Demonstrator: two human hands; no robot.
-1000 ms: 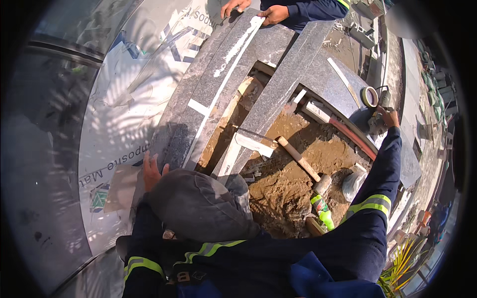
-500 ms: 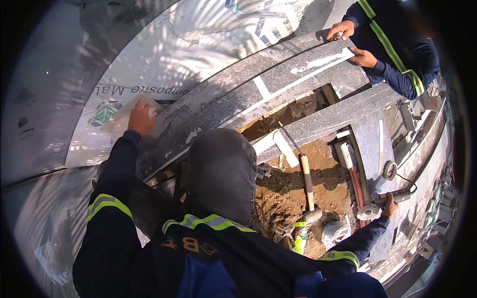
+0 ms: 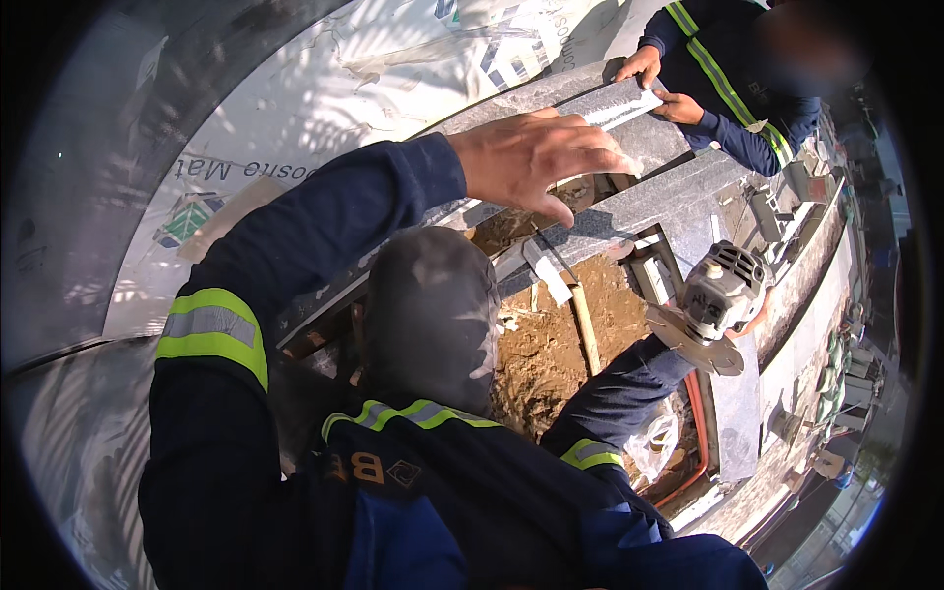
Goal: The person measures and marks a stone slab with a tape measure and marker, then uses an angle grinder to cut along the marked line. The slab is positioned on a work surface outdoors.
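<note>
Bordering a pit of brown soil, grey stone slabs adjoin white printed sheeting in sunlight. My left hand is spread above them. My right hand, mostly hidden behind the angle grinder, appears wrapped around it, above the right-hand slab's pit-side edge. My sleeve hides one end of a wooden handle.

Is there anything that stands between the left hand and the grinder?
Nothing visible blocks the way from the left hand to the grinder in the right hand; the grey stone slab between them appears to lie lower.
</note>
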